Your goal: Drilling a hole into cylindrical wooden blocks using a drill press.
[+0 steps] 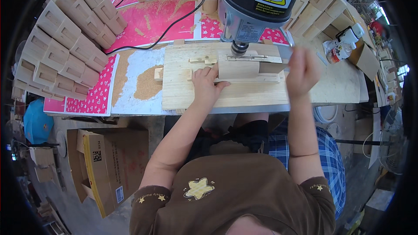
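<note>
A pale wooden block (238, 69) lies in a wooden jig fixed to a flat board (200, 98). Above it hangs the chuck (239, 48) of a drill press (257, 0); its tip is hard to make out. My left hand (206, 86) grips the block's left end, thumb along the near side and fingers by the end face. Raised at the right of the jig, my right hand (302, 72) is closed in a fist and blurred. A thin shiny lever (288, 38) of the drill press runs into it; the grip is hidden within my fingers.
Stacks of recessed wooden blocks (65, 39) rise at the left, more blocks (318, 4) at the back right. A black cable (161, 37) crosses the pink sheet. Sawdust (150, 82) lies left of the board, bottles (342, 51) stand right, and a cardboard box (113, 161) sits on the floor.
</note>
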Tool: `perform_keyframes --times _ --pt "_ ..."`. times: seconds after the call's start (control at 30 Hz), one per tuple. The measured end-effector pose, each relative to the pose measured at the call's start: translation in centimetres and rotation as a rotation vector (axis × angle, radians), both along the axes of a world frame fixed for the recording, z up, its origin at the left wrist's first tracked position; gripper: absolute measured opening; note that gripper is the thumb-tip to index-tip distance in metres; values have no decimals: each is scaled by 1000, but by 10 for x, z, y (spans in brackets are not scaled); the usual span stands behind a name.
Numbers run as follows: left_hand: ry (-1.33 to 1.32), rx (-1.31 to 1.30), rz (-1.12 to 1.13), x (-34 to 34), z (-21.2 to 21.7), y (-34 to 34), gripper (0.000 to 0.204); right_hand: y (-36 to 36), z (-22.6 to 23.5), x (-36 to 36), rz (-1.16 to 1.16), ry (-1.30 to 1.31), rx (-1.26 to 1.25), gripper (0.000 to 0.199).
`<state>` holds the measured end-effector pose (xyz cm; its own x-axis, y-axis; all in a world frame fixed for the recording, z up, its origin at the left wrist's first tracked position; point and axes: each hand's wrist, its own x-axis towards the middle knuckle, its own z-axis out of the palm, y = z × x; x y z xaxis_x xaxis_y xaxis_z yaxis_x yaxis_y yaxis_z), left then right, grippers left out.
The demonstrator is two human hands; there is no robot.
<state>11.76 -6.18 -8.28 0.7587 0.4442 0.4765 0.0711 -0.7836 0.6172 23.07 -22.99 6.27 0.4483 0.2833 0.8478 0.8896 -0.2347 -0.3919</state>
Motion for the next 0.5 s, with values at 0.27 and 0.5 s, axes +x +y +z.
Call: perform_keyframes --times 0.27,0.5 --pt "78 -129 -15 -2 18 5 49 68 97 99 74 141 -14 36" --pt "8 -125 -63 -8 11 18 38 3 4 64 278 450 -288 41"
